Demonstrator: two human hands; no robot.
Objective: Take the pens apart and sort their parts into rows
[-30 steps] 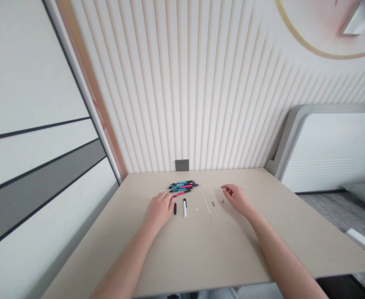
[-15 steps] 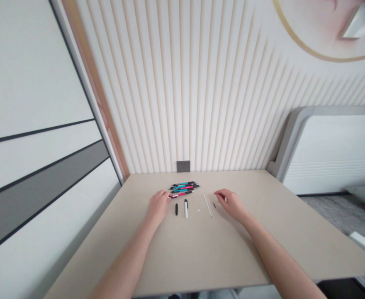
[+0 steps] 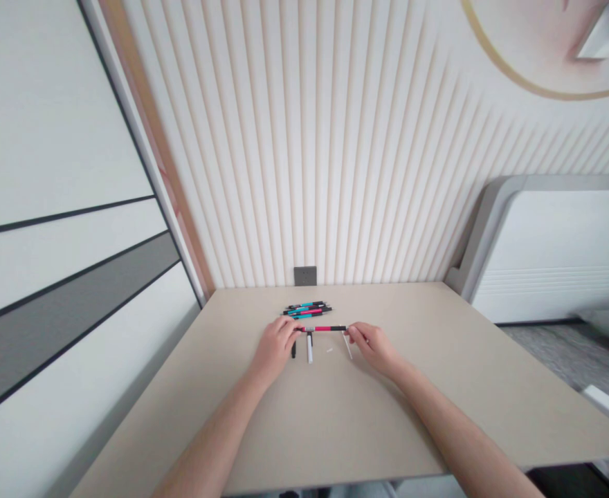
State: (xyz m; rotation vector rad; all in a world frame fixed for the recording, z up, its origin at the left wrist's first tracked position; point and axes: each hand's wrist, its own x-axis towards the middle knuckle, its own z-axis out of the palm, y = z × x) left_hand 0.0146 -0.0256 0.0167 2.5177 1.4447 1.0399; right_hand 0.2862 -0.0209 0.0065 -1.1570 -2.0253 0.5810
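Observation:
A red-and-black pen point(image 3: 323, 328) is held level between my two hands, just above the table. My left hand point(image 3: 278, 344) is closed on its left end, and my right hand point(image 3: 371, 343) pinches its black right end. Under and in front of it lie a black pen cap point(image 3: 293, 350), partly hidden by my left fingers, a white pen barrel with a black clip point(image 3: 310, 348), a tiny white piece point(image 3: 329, 350) and a thin white refill point(image 3: 348, 347). Behind them is a small pile of teal, red and black pens point(image 3: 307, 309).
The beige table point(image 3: 315, 422) reaches back to a ribbed wall with a dark socket point(image 3: 305, 276). A white and grey cabinet point(image 3: 66, 304) stands to the left. At the right is a bed with a pale headboard point(image 3: 558, 249).
My left hand has brought the red-and-black pen nearer and to the right, away from the pile. My right hand has moved left and taken its other end.

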